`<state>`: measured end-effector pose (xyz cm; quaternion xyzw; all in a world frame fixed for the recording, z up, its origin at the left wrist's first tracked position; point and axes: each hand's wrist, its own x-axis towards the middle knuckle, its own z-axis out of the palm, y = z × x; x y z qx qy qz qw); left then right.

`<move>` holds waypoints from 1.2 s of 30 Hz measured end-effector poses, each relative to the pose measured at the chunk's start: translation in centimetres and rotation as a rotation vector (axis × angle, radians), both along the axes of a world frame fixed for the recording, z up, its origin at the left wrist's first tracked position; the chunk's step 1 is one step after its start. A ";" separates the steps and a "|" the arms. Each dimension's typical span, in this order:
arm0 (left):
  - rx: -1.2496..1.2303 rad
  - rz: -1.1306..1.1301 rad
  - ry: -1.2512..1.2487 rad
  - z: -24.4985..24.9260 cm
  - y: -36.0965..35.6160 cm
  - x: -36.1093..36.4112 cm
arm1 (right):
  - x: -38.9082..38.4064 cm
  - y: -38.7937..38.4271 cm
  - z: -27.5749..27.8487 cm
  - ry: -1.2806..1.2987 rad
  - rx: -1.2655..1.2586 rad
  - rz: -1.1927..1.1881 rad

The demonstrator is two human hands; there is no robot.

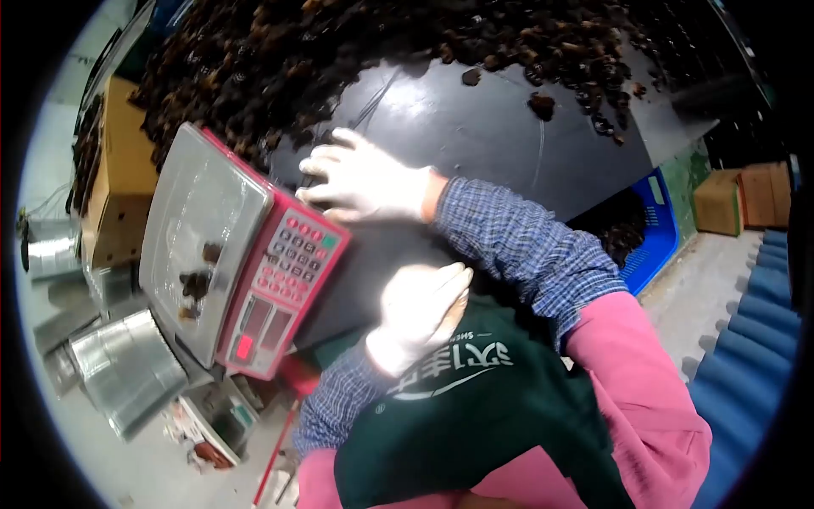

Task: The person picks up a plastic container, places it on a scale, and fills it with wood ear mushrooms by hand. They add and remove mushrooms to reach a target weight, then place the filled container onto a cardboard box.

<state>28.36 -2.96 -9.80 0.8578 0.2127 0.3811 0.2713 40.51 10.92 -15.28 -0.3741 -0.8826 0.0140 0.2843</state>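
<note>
My right hand (pixel 365 180), in a white glove, reaches left over the dark tabletop (pixel 424 119). Its fingers are spread and it holds nothing I can see, close to the upper edge of a pink digital scale (pixel 280 284). Nearer my body, my left hand (pixel 421 310), gloved in white too, is closed in front of the dark green apron (pixel 475 407). Whether anything lies inside its curled fingers is hidden. On the scale's plastic-covered pan (pixel 203 229) sit several small dark brown pieces (pixel 195 284).
A large heap of dark, shiny brown pieces (pixel 254 68) covers the far side of the table. Below its right edge stands a blue crate (pixel 657 229) with dark contents. Cardboard boxes (pixel 123 178) and silvery packages (pixel 127 365) are at the left.
</note>
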 end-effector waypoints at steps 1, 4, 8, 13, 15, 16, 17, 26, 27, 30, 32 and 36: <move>0.001 0.000 -0.006 -0.3 0.2 -0.1 | -0.3 0.4 0.2 -0.040 -0.038 -0.055; -0.014 -0.004 0.056 -0.3 1.2 0.1 | 2.7 0.2 1.1 0.026 -0.033 -0.270; -0.025 0.150 0.211 -0.9 3.4 0.2 | 9.7 -2.5 2.4 -0.130 -0.225 -0.603; -0.076 0.278 0.354 -1.8 5.5 1.9 | 19.0 -6.5 6.2 0.024 0.142 -0.657; -0.099 0.272 0.388 -2.6 5.5 2.0 | 25.6 -5.8 7.3 0.183 0.228 -0.708; -0.093 0.261 0.419 -2.7 5.6 2.2 | 29.0 -6.0 6.3 0.073 0.437 -0.932; -0.085 0.253 0.452 -2.7 5.6 2.3 | 32.1 -6.1 5.6 0.233 0.422 -1.078; -0.111 0.240 0.562 -3.1 5.6 2.3 | 28.9 0.5 2.2 0.145 -0.199 -1.065; -0.107 0.238 0.556 -3.1 5.5 2.3 | 26.5 0.8 2.2 0.097 -0.164 -1.006; -0.113 0.234 0.553 -2.9 5.5 2.4 | 22.0 1.8 -0.5 0.196 -0.010 -0.770; -0.111 0.234 0.526 -3.0 5.6 2.4 | 19.6 0.6 1.8 0.034 0.146 -0.763; -0.138 0.262 0.462 -3.3 5.4 2.3 | 15.8 -1.7 3.9 0.081 -0.099 -0.402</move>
